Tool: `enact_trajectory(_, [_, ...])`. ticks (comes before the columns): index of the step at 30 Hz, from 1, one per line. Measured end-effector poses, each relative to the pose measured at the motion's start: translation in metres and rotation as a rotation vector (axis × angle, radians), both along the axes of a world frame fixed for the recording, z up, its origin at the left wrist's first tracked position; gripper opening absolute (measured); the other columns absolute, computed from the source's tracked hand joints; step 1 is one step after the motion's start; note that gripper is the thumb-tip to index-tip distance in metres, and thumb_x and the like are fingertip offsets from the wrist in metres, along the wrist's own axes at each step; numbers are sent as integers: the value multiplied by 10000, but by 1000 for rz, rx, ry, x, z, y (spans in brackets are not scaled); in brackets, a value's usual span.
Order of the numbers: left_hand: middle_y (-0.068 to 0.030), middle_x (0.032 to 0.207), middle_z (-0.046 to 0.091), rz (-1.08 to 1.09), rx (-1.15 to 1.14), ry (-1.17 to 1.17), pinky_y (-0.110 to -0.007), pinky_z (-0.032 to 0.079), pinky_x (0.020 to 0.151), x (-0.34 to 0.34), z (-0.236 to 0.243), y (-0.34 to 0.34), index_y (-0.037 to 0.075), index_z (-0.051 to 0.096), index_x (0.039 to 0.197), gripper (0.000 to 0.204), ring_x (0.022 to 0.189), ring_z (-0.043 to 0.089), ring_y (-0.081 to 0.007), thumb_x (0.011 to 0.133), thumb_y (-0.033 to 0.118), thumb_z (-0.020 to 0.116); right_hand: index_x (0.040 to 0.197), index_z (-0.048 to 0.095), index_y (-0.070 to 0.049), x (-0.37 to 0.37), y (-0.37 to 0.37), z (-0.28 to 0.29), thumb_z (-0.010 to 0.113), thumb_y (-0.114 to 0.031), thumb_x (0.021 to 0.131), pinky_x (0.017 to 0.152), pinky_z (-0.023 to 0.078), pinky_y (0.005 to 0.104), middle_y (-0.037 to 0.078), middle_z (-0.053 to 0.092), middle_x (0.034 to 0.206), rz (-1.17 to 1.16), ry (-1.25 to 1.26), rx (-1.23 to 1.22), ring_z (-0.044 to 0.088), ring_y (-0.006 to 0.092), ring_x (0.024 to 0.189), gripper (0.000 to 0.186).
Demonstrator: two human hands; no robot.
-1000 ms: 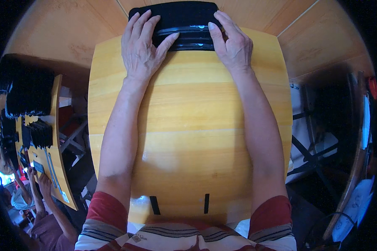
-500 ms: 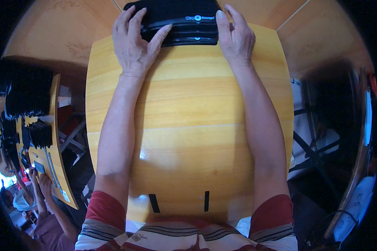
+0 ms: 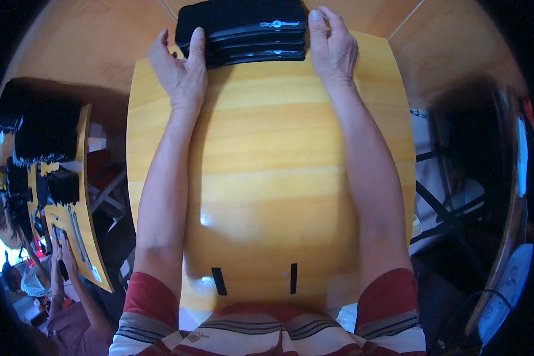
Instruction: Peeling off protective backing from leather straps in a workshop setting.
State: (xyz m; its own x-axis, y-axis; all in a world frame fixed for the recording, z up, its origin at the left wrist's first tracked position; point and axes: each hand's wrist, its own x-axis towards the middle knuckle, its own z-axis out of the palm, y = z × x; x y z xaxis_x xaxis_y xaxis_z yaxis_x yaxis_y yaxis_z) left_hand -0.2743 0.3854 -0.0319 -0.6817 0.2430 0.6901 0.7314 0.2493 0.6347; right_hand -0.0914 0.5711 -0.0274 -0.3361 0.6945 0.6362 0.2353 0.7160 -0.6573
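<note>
Layered black stack [image 3: 243, 21], flat; far along tabletop [image 3: 273, 136]

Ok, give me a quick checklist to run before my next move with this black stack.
1. Black stack between hands: ok; left hand at its left end, right hand at its right.
2. Stack gripped: not ok; neither hand is closed around it.
3. Right hand touching stack: cannot tell.
4. Wooden table supporting the whole stack: cannot tell; far edge hidden.
5. Left black strip and right black strip uncovered: ok.

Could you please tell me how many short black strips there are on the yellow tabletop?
2: the left strip, near the close edge of the tabletop, and the right strip, beside it but apart. The forearms might hide more.
</note>
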Motion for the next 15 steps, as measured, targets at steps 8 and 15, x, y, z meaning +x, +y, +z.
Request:
enact_trajectory(8, [-121,1116,576,-271,-68,-463,-303,489,835,49,-10,-68,-69,500,1298,621,940,568,-175,920,374,714,1229,623,-19,-5,4,-1,508,-463,987,872,523,427,218,697,1090,-75,15,-33,680,356,999,519])
enact_trajectory(15, [-143,1130,586,-467,-221,-554,-328,500,870,118,2,-186,-16,586,1239,409,994,593,-216,909,194,707,1238,619,-26,-5,-17,11,592,-443,959,741,543,394,204,721,993,-4,196,-199,706,322,791,502])
